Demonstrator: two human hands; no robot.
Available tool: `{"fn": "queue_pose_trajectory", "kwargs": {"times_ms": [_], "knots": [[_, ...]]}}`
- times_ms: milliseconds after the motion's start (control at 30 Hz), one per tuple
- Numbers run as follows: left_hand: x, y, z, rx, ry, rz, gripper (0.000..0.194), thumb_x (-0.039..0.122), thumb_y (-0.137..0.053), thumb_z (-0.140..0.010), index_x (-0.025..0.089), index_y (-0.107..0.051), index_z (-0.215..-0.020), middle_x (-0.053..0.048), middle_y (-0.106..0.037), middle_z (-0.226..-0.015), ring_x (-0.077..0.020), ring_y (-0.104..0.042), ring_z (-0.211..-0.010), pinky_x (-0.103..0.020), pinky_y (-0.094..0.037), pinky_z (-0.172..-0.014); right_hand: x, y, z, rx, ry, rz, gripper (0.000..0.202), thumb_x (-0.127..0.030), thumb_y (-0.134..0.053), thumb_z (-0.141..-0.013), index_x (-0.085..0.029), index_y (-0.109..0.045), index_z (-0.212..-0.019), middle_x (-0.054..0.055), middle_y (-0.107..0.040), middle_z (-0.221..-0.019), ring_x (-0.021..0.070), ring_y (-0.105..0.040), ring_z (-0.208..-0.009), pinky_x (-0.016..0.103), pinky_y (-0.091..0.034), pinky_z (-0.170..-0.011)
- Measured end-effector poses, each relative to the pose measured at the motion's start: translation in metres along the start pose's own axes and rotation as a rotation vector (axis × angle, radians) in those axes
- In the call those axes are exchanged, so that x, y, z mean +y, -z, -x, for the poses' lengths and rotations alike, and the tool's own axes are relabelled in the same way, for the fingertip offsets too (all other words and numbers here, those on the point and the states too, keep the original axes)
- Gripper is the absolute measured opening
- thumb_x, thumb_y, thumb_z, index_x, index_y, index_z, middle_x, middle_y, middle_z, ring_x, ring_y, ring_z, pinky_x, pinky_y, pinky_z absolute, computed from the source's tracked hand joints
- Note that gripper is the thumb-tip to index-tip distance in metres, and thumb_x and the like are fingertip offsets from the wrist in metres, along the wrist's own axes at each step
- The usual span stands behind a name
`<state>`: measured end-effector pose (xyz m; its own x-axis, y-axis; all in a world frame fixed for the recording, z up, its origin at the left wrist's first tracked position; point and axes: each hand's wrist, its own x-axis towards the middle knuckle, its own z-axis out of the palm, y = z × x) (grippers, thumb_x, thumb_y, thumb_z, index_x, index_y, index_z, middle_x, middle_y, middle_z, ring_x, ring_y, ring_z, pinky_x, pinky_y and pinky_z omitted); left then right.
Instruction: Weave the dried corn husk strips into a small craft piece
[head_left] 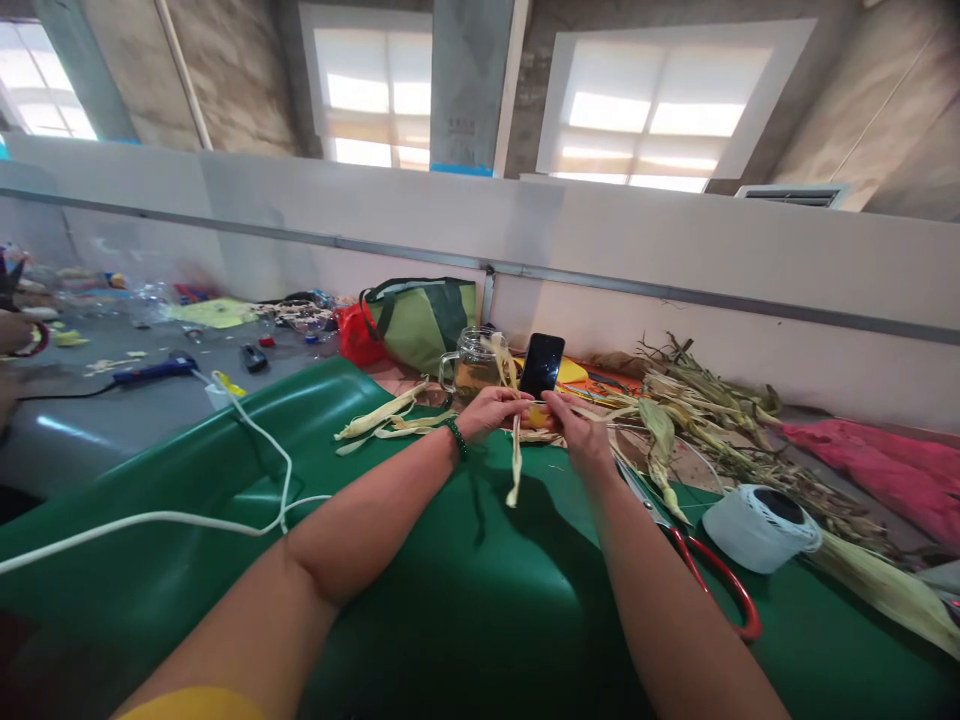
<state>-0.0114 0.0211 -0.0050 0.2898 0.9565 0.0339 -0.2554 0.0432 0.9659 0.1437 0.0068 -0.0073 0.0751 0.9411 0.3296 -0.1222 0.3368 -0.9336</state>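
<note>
My left hand [489, 412], with a dark green beaded bracelet at the wrist, pinches a pale corn husk strip [516, 462] that hangs down over the green mat [450, 590]. Facing it, my right hand [576, 430] has its thumb and fingers closed on the strip's other side. Between the two hands the husk stretches sideways, and one end sticks up above my left fingers. Just behind the hands a black phone [542, 365] stands upright. A glass mug [478, 368] with liquid is to its left. Other husk pieces [384, 413] lie left of my left hand.
Red-handled scissors [724, 580] and a white roll-like container [759, 530] lie right of my right arm. Behind them is a heap of dried husks [697, 400]. A white cable [187, 517] crosses the mat at left. A green bag [431, 320] stands by the wall; a glue gun [157, 370] lies far left.
</note>
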Motion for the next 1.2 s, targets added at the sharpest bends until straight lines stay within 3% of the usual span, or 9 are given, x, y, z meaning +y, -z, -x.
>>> {"fn": "queue_pose_trajectory", "kwargs": {"times_ms": [200,267,367,433,533,667,800,1033,1200], "knots": [[0.008,-0.004,0.006,-0.102,0.018,-0.208,0.026,0.025,-0.072,-0.073,0.009,-0.061,-0.058,0.001,-0.055,-0.049,-0.0052,-0.047,-0.043,-0.020,-0.040,-0.051,0.017,0.020,-0.023,0.214,-0.146,-0.313,0.022,-0.032,-0.078,-0.064,-0.018,-0.064,-0.074,0.001,-0.068,-0.065,0.0111,-0.064,-0.056,0.020,-0.055,-0.050],[0.010,-0.006,0.008,-0.089,-0.010,-0.312,0.028,0.024,-0.068,-0.076,0.010,-0.059,-0.053,0.000,-0.056,-0.048,-0.0060,-0.047,-0.043,-0.021,-0.040,-0.051,0.018,0.022,-0.025,0.253,-0.103,-0.324,0.023,-0.031,-0.076,-0.064,-0.019,-0.058,-0.071,0.002,-0.069,-0.069,0.0134,-0.068,-0.066,0.021,-0.056,-0.056],[0.008,-0.008,0.009,-0.019,-0.074,-0.468,0.029,0.021,-0.062,-0.077,0.011,-0.057,-0.050,0.000,-0.056,-0.046,-0.0069,-0.047,-0.043,-0.020,-0.039,-0.050,0.014,0.017,-0.019,0.313,0.092,-0.225,0.030,-0.035,-0.075,-0.064,-0.020,-0.057,-0.082,0.000,-0.068,-0.074,0.0137,-0.067,-0.070,0.024,-0.055,-0.062],[0.004,-0.008,0.008,-0.029,-0.121,-0.558,0.028,0.018,-0.060,-0.075,0.012,-0.057,-0.048,0.000,-0.055,-0.045,-0.0074,-0.046,-0.043,-0.020,-0.039,-0.049,0.009,0.009,-0.011,0.232,0.227,-0.020,0.037,-0.039,-0.075,-0.064,-0.020,-0.061,-0.093,-0.001,-0.066,-0.074,0.0126,-0.063,-0.064,0.025,-0.052,-0.059],[-0.001,-0.010,0.007,-0.118,-0.191,-0.639,0.024,0.012,-0.059,-0.070,0.012,-0.057,-0.046,0.000,-0.055,-0.046,-0.0071,-0.047,-0.045,-0.019,-0.039,-0.051,0.003,-0.001,0.001,-0.065,0.272,0.358,0.029,-0.045,-0.073,-0.064,-0.018,-0.066,-0.070,-0.001,-0.061,-0.060,0.0120,-0.055,-0.053,0.025,-0.044,-0.052],[-0.003,-0.011,0.007,-0.196,-0.129,-0.475,0.023,0.025,-0.065,-0.073,0.009,-0.064,-0.057,-0.002,-0.062,-0.055,-0.0086,-0.054,-0.052,-0.021,-0.044,-0.059,-0.001,-0.001,0.003,-0.037,0.213,0.415,0.042,-0.057,-0.063,-0.071,-0.017,-0.063,-0.055,-0.001,-0.054,-0.046,0.0112,-0.047,-0.045,0.026,-0.036,-0.046],[-0.002,-0.009,0.007,-0.272,-0.035,-0.270,0.039,0.044,-0.079,-0.061,0.008,-0.067,-0.065,-0.005,-0.067,-0.063,-0.0104,-0.060,-0.058,-0.023,-0.048,-0.064,0.001,0.003,-0.003,0.037,0.095,0.224,0.047,-0.063,-0.068,-0.062,-0.016,-0.067,-0.060,-0.001,-0.054,-0.046,0.0098,-0.043,-0.042,0.025,-0.033,-0.043],[-0.004,-0.007,0.005,-0.134,0.059,-0.099,0.054,0.045,-0.089,-0.039,0.007,-0.067,-0.070,-0.006,-0.070,-0.065,-0.0127,-0.064,-0.060,-0.025,-0.050,-0.065,0.006,0.004,-0.009,0.069,-0.222,-0.138,0.040,-0.045,-0.085,-0.043,-0.016,-0.068,-0.064,-0.005,-0.053,-0.049,0.0046,-0.041,-0.039,0.020,-0.033,-0.038],[0.002,-0.016,0.012,-0.097,0.123,-0.059,0.048,0.047,-0.086,-0.047,0.008,-0.066,-0.068,-0.005,-0.069,-0.064,-0.0113,-0.064,-0.058,-0.023,-0.050,-0.063,0.005,0.005,-0.011,0.099,-0.217,-0.204,0.039,-0.041,-0.086,-0.042,-0.016,-0.058,-0.055,-0.007,-0.047,-0.045,0.0025,-0.037,-0.036,0.017,-0.026,-0.033]]}}
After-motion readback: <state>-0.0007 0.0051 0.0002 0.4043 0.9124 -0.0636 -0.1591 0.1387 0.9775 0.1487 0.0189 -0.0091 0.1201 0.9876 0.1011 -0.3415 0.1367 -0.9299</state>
